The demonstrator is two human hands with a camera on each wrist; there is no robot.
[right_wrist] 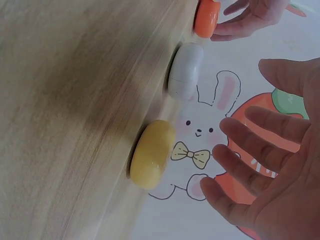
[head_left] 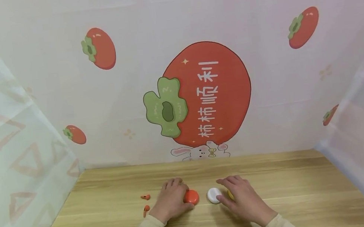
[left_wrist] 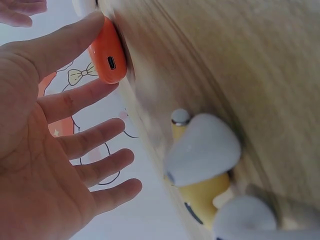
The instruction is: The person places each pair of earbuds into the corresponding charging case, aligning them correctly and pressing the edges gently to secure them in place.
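An orange earbud case (head_left: 192, 197) with a charging port on its side lies on the wooden table. My left hand (head_left: 171, 200) has its thumb and index finger at opposite sides of this case, and its other fingers are spread. My right hand (head_left: 244, 200) is held over a white earbud case (head_left: 214, 195) and a yellow earbud case (head_left: 230, 195), which it partly hides in the head view. In the right wrist view the fingers are loosely bent, apart from both the white case (right_wrist: 186, 71) and the yellow case (right_wrist: 153, 155).
Two orange earbuds, an upper earbud (head_left: 146, 197) and a lower earbud (head_left: 146, 210), lie left of my left hand. White (left_wrist: 204, 150) and yellow (left_wrist: 204, 197) earbuds show close up in the left wrist view. A persimmon-print cloth (head_left: 126, 97) stands behind the table (head_left: 312, 188), with cloth sides.
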